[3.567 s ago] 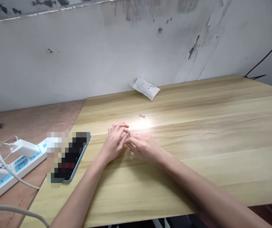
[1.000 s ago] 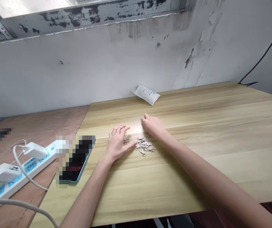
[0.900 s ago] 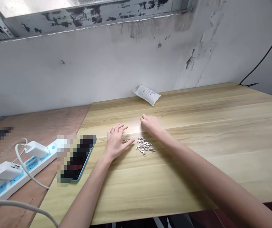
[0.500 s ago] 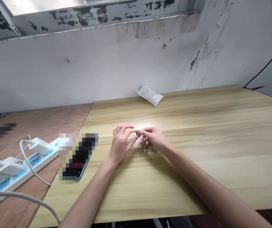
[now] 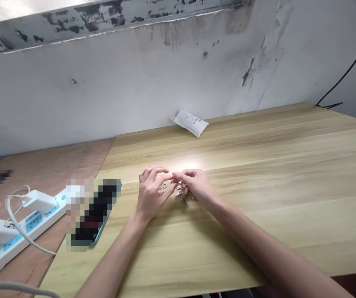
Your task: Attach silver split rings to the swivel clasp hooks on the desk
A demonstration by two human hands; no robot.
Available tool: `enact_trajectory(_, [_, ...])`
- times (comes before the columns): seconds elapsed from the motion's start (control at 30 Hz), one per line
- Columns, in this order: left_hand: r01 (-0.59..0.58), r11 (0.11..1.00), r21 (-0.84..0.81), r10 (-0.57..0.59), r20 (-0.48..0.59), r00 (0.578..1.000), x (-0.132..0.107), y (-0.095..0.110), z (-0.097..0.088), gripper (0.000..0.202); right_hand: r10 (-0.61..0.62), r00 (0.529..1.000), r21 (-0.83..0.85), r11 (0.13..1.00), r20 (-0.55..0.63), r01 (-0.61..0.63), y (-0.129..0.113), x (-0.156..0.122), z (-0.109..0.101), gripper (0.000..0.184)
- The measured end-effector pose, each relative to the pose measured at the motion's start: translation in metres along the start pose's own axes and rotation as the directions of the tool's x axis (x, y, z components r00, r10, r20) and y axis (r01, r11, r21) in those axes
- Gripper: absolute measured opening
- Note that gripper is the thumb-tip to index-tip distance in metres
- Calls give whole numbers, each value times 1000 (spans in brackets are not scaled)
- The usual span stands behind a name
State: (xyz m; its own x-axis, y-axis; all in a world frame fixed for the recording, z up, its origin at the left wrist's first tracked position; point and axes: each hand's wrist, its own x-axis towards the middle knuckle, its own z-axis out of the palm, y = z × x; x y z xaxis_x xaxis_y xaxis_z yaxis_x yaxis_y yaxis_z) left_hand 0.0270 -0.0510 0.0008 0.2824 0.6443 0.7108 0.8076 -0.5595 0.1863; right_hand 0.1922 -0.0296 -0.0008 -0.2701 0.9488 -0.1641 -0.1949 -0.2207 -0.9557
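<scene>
Small metal piece [image 5: 172,181] is up at the fingertips, over the bench [image 5: 274,174], between both hands; too small to tell if it's a ring or part of a clasp. Right hand [image 5: 196,184]: thumb and forefinger pinched on that piece, other fingers curled under, above the clasp pile. Left hand [image 5: 153,192]: thumb and forefinger tips right up at the same piece, other fingers spread loosely; can't tell if it's gripping it or just steadying.

Pile of silver clasps [image 5: 182,201] on the bench below the fingertips, partly hidden by the right hand. A few small rings [image 5: 162,188] lie just beside the left hand, in the gap behind its thumb, apart from the pile.

Further out: phone [image 5: 96,213] flat on the bench left of the left forearm, screen pixelated. White packet [image 5: 191,122] with printed label at the back of the bench, by the stained wall [image 5: 134,91]. Brown wooden surface [image 5: 75,159] adjoins on the left, carrying a white power strip [image 5: 34,222] with white chargers [image 5: 39,200] plugged in. Black cable [image 5: 348,70] at far right
</scene>
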Motion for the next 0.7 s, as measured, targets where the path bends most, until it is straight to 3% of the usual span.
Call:
enact_trajectory(0.13, [3, 1000, 21, -3, 19, 1000, -2, -3, 1, 7, -26, 998, -51, 998, 53, 29, -4, -1, 1, 34])
enact_trajectory(0.37, [2, 999, 43, -1, -24, 1000, -1, -5, 0, 14, -17, 1000, -66, 998, 3, 17, -9, -1, 0, 28])
enact_trajectory(0.6, [-122, 989, 80, 126, -45, 991, 2, -3, -1, 12, -14, 1000, -98, 995, 18, 15, -5, 2, -3, 29])
enact_trajectory(0.7, [-67, 997, 40, 69, -49, 996, 2, -1, -2, 10, -52, 997, -116, 992, 52, 58, -5, 2, -4, 31])
